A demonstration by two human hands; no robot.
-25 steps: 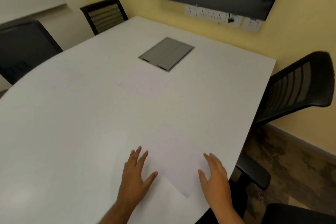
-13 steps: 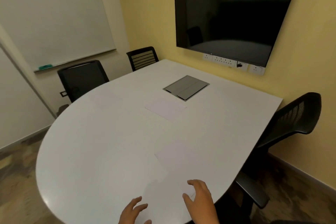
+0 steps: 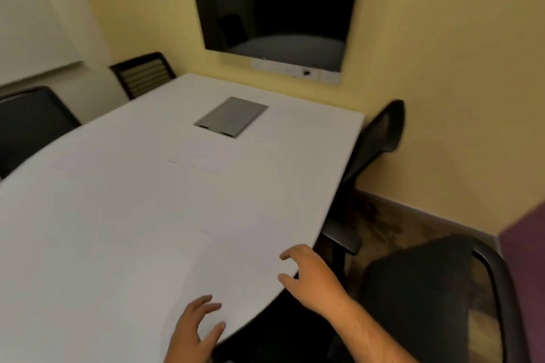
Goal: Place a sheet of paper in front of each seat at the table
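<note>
Paper near the tabletop's edge

Left hand (image 3: 193, 330) hovers at lower centre, fingers spread, holding nothing. Just right, a sheet (image 3: 250, 240) lies flat on the white tabletop (image 3: 103, 215): thin, floppy, likely slippery, best lifted by a corner. Right hand (image 3: 309, 272) hangs empty and loosely curled beside its near corner.

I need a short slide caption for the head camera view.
Both hands, left and right, hover open over paper sheets on a white table.

The table (image 3: 118, 215) is showing a smooth, matt white top. Its hatch (image 3: 231, 116) is looking like brushed grey metal. The chair (image 3: 380, 132) is showing black mesh.
</note>
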